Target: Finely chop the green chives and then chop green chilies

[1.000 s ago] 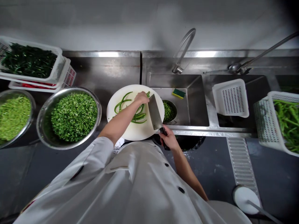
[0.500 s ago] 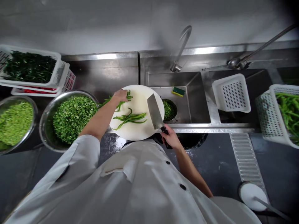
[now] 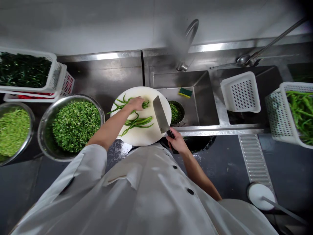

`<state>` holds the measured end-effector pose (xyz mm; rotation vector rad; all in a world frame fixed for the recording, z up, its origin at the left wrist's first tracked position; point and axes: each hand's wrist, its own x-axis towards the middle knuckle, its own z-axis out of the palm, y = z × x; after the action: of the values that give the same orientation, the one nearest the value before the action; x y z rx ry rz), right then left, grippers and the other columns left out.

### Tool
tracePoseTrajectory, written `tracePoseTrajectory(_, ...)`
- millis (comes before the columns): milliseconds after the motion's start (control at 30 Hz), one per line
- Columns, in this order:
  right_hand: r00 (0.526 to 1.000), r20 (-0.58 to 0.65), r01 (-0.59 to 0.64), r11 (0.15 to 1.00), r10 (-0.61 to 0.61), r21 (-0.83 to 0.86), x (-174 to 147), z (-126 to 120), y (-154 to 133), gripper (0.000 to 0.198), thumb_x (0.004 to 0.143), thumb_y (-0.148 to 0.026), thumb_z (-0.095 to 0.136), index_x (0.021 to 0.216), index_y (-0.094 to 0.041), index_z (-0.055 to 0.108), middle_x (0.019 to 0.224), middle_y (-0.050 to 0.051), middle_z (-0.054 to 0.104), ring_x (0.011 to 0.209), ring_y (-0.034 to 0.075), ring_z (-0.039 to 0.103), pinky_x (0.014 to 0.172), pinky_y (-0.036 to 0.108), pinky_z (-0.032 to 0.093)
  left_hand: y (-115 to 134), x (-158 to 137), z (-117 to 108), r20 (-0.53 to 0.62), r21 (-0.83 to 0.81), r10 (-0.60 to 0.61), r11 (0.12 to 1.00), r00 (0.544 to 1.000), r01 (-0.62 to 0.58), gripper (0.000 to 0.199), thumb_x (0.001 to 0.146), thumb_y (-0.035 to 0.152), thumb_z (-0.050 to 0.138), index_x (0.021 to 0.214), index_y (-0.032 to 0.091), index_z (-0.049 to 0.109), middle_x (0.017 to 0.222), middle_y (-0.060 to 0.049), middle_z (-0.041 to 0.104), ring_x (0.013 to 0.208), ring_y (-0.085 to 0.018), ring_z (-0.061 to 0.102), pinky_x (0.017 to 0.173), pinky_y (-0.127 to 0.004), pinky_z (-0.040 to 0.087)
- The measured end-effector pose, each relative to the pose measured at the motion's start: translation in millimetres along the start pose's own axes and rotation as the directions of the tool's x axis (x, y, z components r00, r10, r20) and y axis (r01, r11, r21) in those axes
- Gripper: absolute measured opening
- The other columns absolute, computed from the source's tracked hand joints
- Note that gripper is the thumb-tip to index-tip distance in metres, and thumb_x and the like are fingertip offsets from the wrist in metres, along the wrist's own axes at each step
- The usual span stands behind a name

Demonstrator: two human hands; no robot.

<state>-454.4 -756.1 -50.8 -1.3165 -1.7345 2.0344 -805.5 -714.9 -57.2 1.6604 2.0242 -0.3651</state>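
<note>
My left hand [image 3: 137,103] is closed over several long green chili peppers [image 3: 119,105] on the far half of a round white cutting board [image 3: 144,138]. Their stem ends poke out right of my fingers, and the tails trail left past the board's rim. Closer to me on the board lies a second small bunch of green chili peppers [image 3: 139,122]. My right hand [image 3: 178,141] is wrapped round the black handle of a cleaver [image 3: 160,114]. The broad blade lies over the board's right side, apart from the peppers.
Left of the board stand a steel bowl of chopped greens [image 3: 101,125], another steel bowl [image 3: 31,122] and stacked white baskets [image 3: 52,65]. To the right, the sink [image 3: 201,114] holds a sponge [image 3: 185,92] and a small pot [image 3: 176,112]. Further right are white baskets [image 3: 241,93].
My left hand has slid the far bunch of peppers rightward and nearer across the board. The cleaver stays almost in place in my right hand. The whole view has shifted slightly.
</note>
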Motion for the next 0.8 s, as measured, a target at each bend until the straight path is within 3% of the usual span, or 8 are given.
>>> tracePoseTrajectory(100, 0.999, -0.038, 0.024, 0.996, -0.027, -0.084, 5.2, 9.4, -4.0, 0.064, 0.08, -0.028, 0.056, 0.143, -0.023, 0.055, 0.054, -0.007, 0.056, 0.041, 0.016, 0.053, 0.04, 0.026, 0.047, 17.0, 12.9, -4.1, 0.012, 0.001, 0.037, 0.999, 0.999, -0.037, 0.087, 0.074, 0.039, 0.078, 0.151, 0.012, 0.048, 0.158, -0.022, 0.044, 0.14, -0.033, 0.046, 0.116, -0.04, 0.038)
tracePoseTrajectory(200, 0.979, -0.114, 0.132, 0.951, -0.169, -0.278, 14.6, 22.7, -8.0, 0.062, 0.082, -0.024, 0.054, 0.144, -0.024, 0.057, 0.083, 0.003, 0.073, 0.07, 0.023, 0.07, 0.067, 0.035, 0.061, 15.9, 5.4, -2.5, -0.04, 0.023, 0.0, 1.0, 0.999, 0.001, 0.104, 0.071, 0.054, 0.082, 0.156, 0.012, 0.038, 0.157, -0.026, 0.044, 0.143, -0.042, 0.039, 0.119, -0.056, 0.029)
tracePoseTrajectory(300, 0.963, -0.096, 0.179, 0.862, -0.252, -0.474, 25.5, 32.0, -15.0, 0.064, 0.083, -0.019, 0.054, 0.146, -0.022, 0.056, 0.116, 0.01, 0.075, 0.102, 0.03, 0.071, 0.098, 0.045, 0.056, 8.6, -10.7, 3.9, -0.119, 0.058, -0.026, 0.998, 0.993, 0.033, 0.11, 0.076, 0.058, 0.077, 0.161, 0.011, 0.027, 0.156, -0.027, 0.043, 0.144, -0.045, 0.037, 0.12, -0.062, 0.021)
tracePoseTrajectory(367, 0.97, -0.044, 0.181, 0.829, -0.239, -0.529, 32.0, 32.3, -20.4, 0.066, 0.083, -0.018, 0.055, 0.149, -0.021, 0.055, 0.123, 0.011, 0.073, 0.109, 0.032, 0.069, 0.105, 0.047, 0.051, 5.3, -16.8, 7.7, -0.13, 0.062, -0.043, 0.997, 0.991, 0.051, 0.103, 0.081, 0.059, 0.074, 0.159, 0.008, 0.03, 0.154, -0.027, 0.045, 0.141, -0.044, 0.04, 0.119, -0.061, 0.022)
tracePoseTrajectory(500, 0.968, -0.013, 0.2, 0.807, -0.249, -0.555, 41.3, 20.6, -26.0, 0.064, 0.084, -0.019, 0.056, 0.148, -0.02, 0.057, 0.125, 0.01, 0.073, 0.112, 0.032, 0.068, 0.106, 0.046, 0.051, 0.6, -11.2, 7.3, -0.123, 0.049, -0.031, 0.998, 0.992, 0.038, 0.09, 0.082, 0.064, 0.071, 0.149, 0.009, 0.046, 0.149, -0.026, 0.048, 0.137, -0.042, 0.042, 0.117, -0.056, 0.026)
tracePoseTrajectory(667, 0.96, 0.01, 0.244, 0.816, -0.28, -0.524, 41.3, 5.4, -21.8, 0.063, 0.082, -0.019, 0.058, 0.144, -0.024, 0.06, 0.117, 0.007, 0.075, 0.103, 0.03, 0.07, 0.098, 0.045, 0.056, -8.4, -9.9, -2.5, -0.116, 0.04, 0.033, 0.999, 0.993, -0.029, 0.092, 0.079, 0.064, 0.074, 0.15, 0.014, 0.046, 0.149, -0.023, 0.048, 0.138, -0.042, 0.041, 0.117, -0.054, 0.027)
tracePoseTrajectory(733, 0.963, 0.007, 0.243, 0.858, -0.269, -0.453, 37.3, 2.7, -17.6, 0.061, 0.081, -0.02, 0.059, 0.141, -0.026, 0.062, 0.11, 0.006, 0.075, 0.096, 0.028, 0.07, 0.088, 0.042, 0.06, -8.8, -25.4, -1.6, -0.213, 0.01, 0.018, 1.0, 0.977, -0.016, 0.09, 0.08, 0.059, 0.075, 0.153, 0.016, 0.043, 0.151, -0.022, 0.047, 0.138, -0.042, 0.04, 0.116, -0.054, 0.029)
tracePoseTrajectory(800, 0.969, -0.032, 0.213, 0.898, -0.244, -0.385, 32.3, 2.3, -12.2, 0.061, 0.081, -0.022, 0.059, 0.142, -0.027, 0.061, 0.102, 0.005, 0.075, 0.09, 0.027, 0.07, 0.08, 0.041, 0.061, -4.5, -50.3, 5.9, -0.331, -0.031, -0.008, 1.0, 0.944, -0.003, 0.069, 0.091, 0.049, 0.064, 0.15, 0.017, 0.049, 0.147, -0.02, 0.051, 0.137, -0.039, 0.043, 0.114, -0.052, 0.033)
